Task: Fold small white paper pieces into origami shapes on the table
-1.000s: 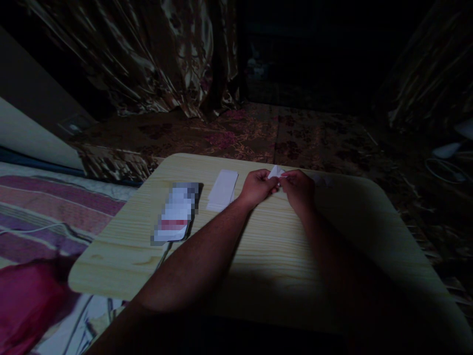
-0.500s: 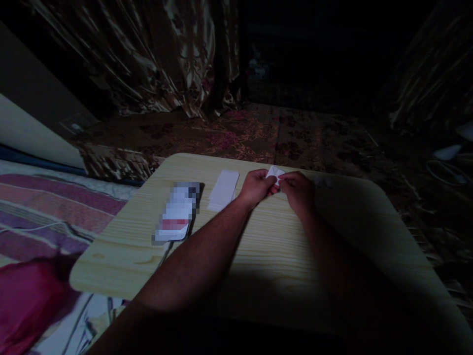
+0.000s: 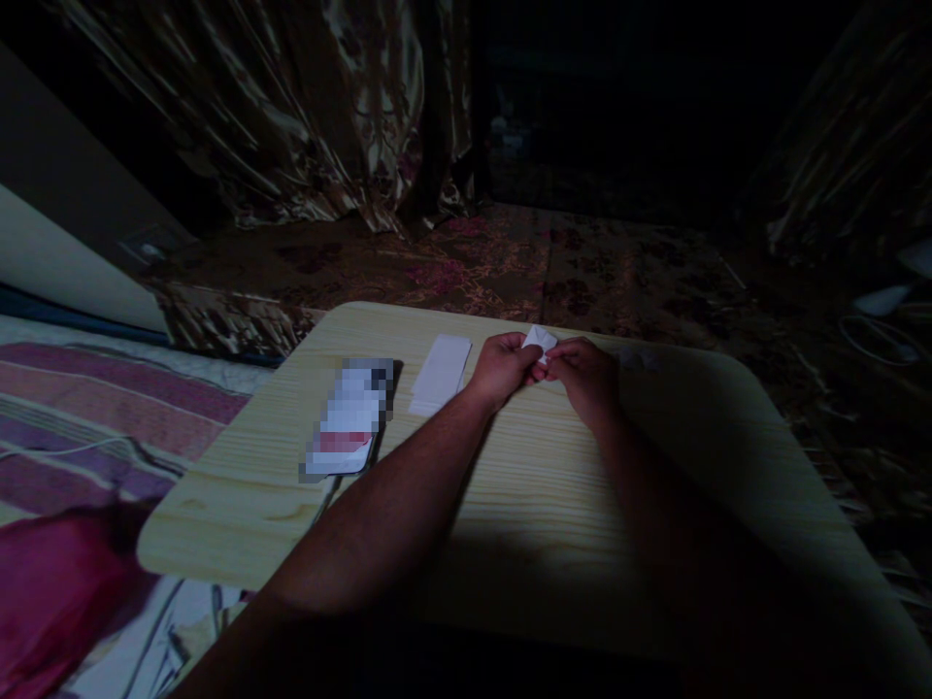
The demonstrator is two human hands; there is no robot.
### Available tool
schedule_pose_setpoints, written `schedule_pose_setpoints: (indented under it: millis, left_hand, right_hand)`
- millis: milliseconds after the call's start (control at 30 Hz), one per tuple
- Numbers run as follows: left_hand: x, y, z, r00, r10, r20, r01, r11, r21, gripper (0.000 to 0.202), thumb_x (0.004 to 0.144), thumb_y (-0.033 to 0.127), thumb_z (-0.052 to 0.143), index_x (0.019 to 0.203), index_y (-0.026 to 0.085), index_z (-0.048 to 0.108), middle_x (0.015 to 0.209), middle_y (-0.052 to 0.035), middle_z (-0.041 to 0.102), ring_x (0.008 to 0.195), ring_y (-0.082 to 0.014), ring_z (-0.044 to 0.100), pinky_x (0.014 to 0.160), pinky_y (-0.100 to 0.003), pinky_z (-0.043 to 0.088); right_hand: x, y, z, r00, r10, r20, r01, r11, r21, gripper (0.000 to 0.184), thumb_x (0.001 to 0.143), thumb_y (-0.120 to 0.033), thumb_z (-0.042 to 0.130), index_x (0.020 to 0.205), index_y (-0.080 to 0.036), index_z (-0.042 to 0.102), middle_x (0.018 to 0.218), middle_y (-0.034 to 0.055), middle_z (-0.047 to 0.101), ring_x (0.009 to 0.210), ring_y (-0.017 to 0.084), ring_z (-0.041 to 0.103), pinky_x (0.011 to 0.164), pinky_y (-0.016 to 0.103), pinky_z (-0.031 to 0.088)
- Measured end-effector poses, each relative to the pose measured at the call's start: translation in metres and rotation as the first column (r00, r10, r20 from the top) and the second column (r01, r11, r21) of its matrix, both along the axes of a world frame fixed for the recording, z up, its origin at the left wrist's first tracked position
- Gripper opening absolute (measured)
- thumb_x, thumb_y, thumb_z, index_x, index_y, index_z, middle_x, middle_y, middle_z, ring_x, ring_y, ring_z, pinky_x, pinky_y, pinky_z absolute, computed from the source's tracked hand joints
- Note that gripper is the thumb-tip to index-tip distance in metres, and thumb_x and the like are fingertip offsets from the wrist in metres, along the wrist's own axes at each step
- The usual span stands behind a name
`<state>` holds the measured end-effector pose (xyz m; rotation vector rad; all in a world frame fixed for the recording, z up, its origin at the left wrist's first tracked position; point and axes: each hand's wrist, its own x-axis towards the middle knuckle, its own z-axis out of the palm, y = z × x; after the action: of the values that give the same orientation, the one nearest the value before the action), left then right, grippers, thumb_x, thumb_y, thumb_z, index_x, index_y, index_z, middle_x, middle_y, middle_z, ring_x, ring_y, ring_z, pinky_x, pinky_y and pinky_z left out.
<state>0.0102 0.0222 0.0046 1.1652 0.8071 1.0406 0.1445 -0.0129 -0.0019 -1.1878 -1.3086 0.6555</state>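
Note:
A small white folded paper (image 3: 540,338) with crease lines is held up over the far part of the table, between both hands. My left hand (image 3: 504,371) is closed on its left side, thumb on top and fingers underneath. From the right, my right hand (image 3: 586,377) pinches its near right edge. The fingers hide the lower part of the paper. Just left of my left hand lies a stack of white paper strips (image 3: 441,374). Small pale pieces (image 3: 638,360), too dim to make out, lie beyond my right hand.
A phone (image 3: 349,417), partly pixelated, lies on the left of the wooden table (image 3: 240,495), with a cable at its near end. A bed with a striped cover (image 3: 109,408) adjoins on the left. Patterned curtains (image 3: 349,116) hang behind.
Both hands and the folded paper have shifted very slightly to the left. The grip of each hand stays the same, and the strips and phone have not moved.

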Motion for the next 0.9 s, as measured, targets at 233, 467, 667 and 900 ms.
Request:
schedule_pose_setpoints:
  millis: [233, 467, 667, 900]
  left_hand:
    - [-0.001, 0.0006, -0.0003, 1.0, -0.012, 0.007, 0.012, 1.0, -0.007, 0.013, 0.072, 0.024, 0.063, 0.07, 0.012, 0.061, 0.059, -0.0049, 0.067, 0.048, -0.0096, 0.059, 0.044, -0.019, 0.041]
    - [-0.0019, 0.0003, 0.0018, 0.999, -0.03, 0.031, 0.031, 0.998, -0.049, 0.012, 0.071, 0.022, 0.065, 0.07, 0.012, 0.061, 0.058, -0.0047, 0.066, 0.049, -0.0102, 0.06, 0.047, -0.019, 0.044]
    - [-0.0028, -0.0002, 0.0018, 0.998, -0.032, 0.057, 0.036, 0.997, -0.069, 0.013, 0.071, 0.023, 0.067, 0.072, 0.011, 0.061, 0.057, -0.0045, 0.065, 0.049, -0.0106, 0.061, 0.049, -0.02, 0.046]
    - [-0.0029, -0.0004, 0.0021, 0.997, -0.035, 0.066, 0.04, 0.997, -0.073, 0.017, 0.071, 0.025, 0.069, 0.071, 0.01, 0.06, 0.057, -0.0049, 0.066, 0.049, -0.011, 0.061, 0.049, -0.02, 0.047]
  right_hand:
    - [0.0017, 0.0001, 0.0013, 0.998, -0.024, 0.056, 0.024, 1.0, 0.0, 0.007, 0.07, -0.023, 0.063, 0.074, -0.021, 0.069, 0.081, 0.0004, 0.066, 0.064, 0.014, 0.065, 0.06, 0.026, 0.055]
    - [0.006, 0.0016, -0.0013, 0.989, -0.038, 0.142, 0.036, 0.999, 0.016, 0.008, 0.072, -0.023, 0.062, 0.073, -0.021, 0.069, 0.083, 0.0011, 0.066, 0.076, 0.016, 0.065, 0.067, 0.028, 0.054]
    - [0.0069, 0.0016, 0.0024, 0.967, -0.066, 0.247, 0.053, 0.997, 0.057, 0.008, 0.072, -0.022, 0.062, 0.072, -0.022, 0.07, 0.082, 0.0008, 0.067, 0.079, 0.017, 0.064, 0.074, 0.029, 0.052]
    - [0.0072, 0.0024, 0.0008, 0.967, -0.071, 0.244, 0.063, 0.997, 0.041, 0.008, 0.073, -0.024, 0.062, 0.072, -0.022, 0.07, 0.082, 0.0006, 0.067, 0.077, 0.017, 0.064, 0.073, 0.03, 0.051]
